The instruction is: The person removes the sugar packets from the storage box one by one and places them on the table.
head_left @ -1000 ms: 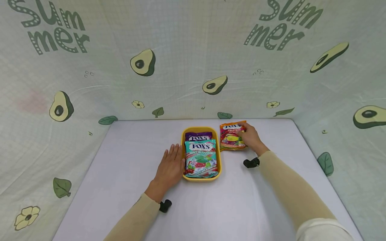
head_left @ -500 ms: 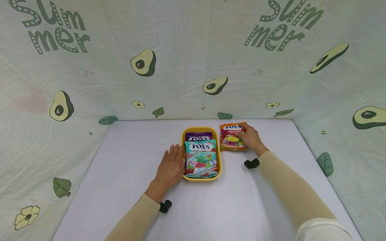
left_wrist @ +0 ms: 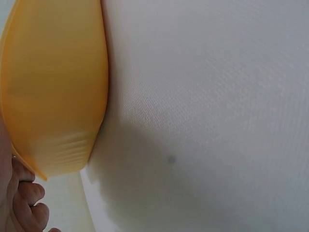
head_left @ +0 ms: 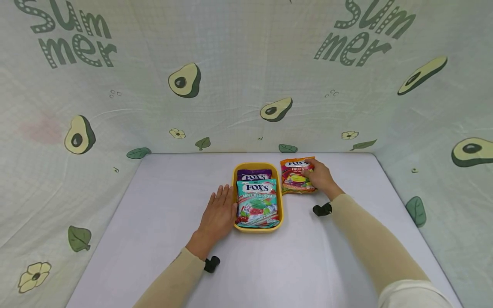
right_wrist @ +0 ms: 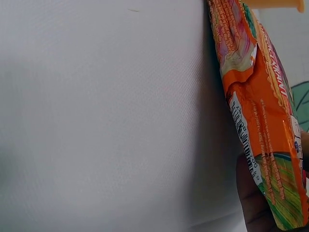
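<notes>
In the head view, my left hand (head_left: 218, 211) lies along the left side of a yellow tray (head_left: 281, 205), fingers straight and together, touching its rim. The tray's outer wall (left_wrist: 58, 87) fills the left of the left wrist view. Inside the tray, a teal Fox's Mint Blossom candy bag (head_left: 257, 203) overlaps a purple Fox's candy bag (head_left: 246, 173). My right hand (head_left: 321, 177) grips the right edge of an orange-red Fox's Fruits candy bag (head_left: 294, 175) just right of the tray. Its printed orange back (right_wrist: 270, 121) shows in the right wrist view, with fingertips beneath the edge.
Everything rests on a white table (head_left: 165, 179). Behind it and at its sides hangs a pale cloth (head_left: 231, 64) printed with avocados, leaves and "Summer" lettering. A small black wrist camera (head_left: 212, 264) sits on the left wrist, another camera (head_left: 322, 209) on the right.
The upper edge of the fruit candy bag sits slightly lower, nearer to me. Both hands stay almost in place, and the tray has not moved.
</notes>
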Motion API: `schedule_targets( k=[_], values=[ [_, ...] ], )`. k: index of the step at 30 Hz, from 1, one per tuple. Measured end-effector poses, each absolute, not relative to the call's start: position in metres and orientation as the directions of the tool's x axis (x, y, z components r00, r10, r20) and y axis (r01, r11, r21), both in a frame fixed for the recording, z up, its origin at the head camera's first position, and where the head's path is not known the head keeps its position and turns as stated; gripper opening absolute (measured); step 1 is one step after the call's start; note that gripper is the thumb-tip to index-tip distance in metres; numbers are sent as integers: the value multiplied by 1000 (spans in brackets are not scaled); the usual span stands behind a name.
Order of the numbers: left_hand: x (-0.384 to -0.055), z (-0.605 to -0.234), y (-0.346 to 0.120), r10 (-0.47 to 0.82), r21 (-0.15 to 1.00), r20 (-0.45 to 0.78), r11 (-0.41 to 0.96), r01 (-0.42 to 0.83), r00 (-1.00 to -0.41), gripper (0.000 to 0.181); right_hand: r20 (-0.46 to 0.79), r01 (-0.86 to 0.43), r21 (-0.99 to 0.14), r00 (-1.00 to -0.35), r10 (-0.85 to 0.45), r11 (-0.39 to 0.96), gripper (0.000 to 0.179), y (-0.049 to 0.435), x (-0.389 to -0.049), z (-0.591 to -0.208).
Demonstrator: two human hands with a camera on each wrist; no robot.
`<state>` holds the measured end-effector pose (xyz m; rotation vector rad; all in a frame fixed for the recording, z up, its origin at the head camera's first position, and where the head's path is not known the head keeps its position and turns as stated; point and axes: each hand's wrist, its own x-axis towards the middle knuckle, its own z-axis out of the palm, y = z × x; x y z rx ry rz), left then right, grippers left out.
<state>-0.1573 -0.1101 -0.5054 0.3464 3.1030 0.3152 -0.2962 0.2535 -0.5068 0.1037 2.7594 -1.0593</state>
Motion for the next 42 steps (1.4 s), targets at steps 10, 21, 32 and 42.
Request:
schedule_targets(
  k=[10,21,32,42],
  values=[
    [-156,-504,-108,210,197,9,958,208,-978,68,-174,103,-607,-985,-5,788,63,254,-297,-506],
    [-156,-506,-109,213,204,15,956,211,-977,68,-145,67,-549,-989,-16,833,66,259,-299,-507],
    [-155,-505,-108,216,216,20,953,215,-976,68,-178,92,-556,-984,-11,826,71,263,-295,-503],
    [-155,-505,-110,220,210,16,953,218,-975,68,-135,75,-557,-991,-1,827,73,268,-295,-499]
  ],
)
